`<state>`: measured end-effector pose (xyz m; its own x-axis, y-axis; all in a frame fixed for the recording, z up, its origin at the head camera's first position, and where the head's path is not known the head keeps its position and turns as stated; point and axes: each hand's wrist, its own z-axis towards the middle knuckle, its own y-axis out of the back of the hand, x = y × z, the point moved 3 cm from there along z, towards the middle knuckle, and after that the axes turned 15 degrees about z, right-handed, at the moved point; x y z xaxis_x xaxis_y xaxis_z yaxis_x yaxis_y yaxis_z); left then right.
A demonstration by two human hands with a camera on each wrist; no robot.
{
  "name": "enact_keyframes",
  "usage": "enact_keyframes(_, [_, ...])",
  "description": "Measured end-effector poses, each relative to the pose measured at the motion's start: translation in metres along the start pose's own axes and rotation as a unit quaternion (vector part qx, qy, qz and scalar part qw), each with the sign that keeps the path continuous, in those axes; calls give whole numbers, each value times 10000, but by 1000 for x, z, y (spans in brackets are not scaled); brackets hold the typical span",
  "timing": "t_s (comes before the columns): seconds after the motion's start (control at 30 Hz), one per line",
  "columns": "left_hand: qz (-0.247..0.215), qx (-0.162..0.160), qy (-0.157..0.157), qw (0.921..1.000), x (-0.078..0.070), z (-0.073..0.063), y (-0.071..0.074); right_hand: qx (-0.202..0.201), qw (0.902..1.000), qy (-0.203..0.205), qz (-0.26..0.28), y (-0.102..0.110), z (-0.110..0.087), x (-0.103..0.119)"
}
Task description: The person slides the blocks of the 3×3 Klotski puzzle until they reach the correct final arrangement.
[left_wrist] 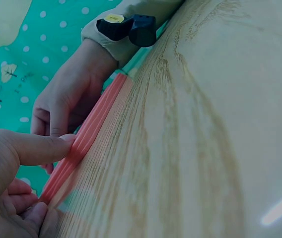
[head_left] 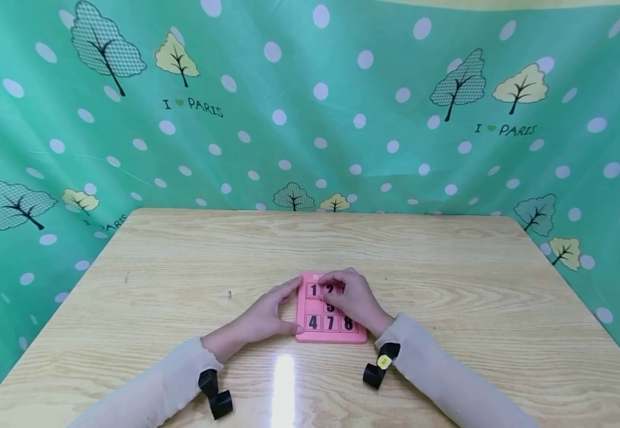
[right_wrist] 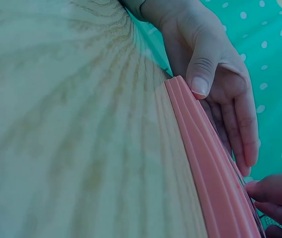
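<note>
A pink sliding number puzzle (head_left: 331, 337) lies flat on the wooden table, in the middle of the head view. Its tiles 1 and 2 show in the top row, 5 in the middle, and 4, 7 and 8 along the bottom. The slot between 1 and 4 has no tile. My left hand (head_left: 261, 318) holds the frame's left side, thumb near the bottom corner, fingers near the top. Above the board, my right hand (head_left: 356, 297) bends its thumb and forefinger over tiles 1 and 2, hiding the upper right tiles. Both wrist views show the puzzle's pink edge (left_wrist: 84, 141) low on the table.
The wooden table (head_left: 181, 261) stretches around the puzzle on all sides. Behind it hangs a green dotted cloth (head_left: 310, 137) printed with trees. Black camera mounts (head_left: 216, 395) sit on both wrists. A small dark mark (head_left: 229, 294) shows on the wood to the left.
</note>
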<state>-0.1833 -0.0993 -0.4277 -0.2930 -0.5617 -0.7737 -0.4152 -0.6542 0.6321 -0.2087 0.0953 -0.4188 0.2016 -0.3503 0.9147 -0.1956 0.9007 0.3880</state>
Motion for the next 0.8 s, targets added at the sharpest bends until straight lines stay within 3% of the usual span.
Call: enact_keyframes(0.8, [91,5,109,9999,1,0,0,54,9999,-49,84,0,2,-2])
